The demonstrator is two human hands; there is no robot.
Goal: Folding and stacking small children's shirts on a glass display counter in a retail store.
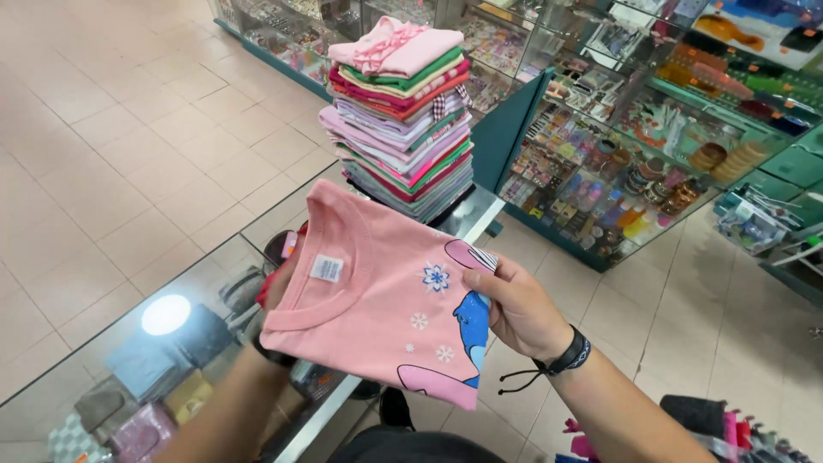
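A folded pink T-shirt with a white neck label, snowflakes and a blue cartoon print is held flat above the glass counter. My right hand, a black cord bracelet on its wrist, grips the shirt's right edge with the thumb on top. My left hand is under the shirt's left side, mostly hidden by the fabric, supporting it. Just beyond the shirt, a tall stack of folded shirts in pink, green, white and grey stands on the counter.
The glass counter holds wallets and small goods inside. Glass display cases full of small colourful items run along the back and right. Beige tiled floor lies to the left. More clothing shows at the bottom right.
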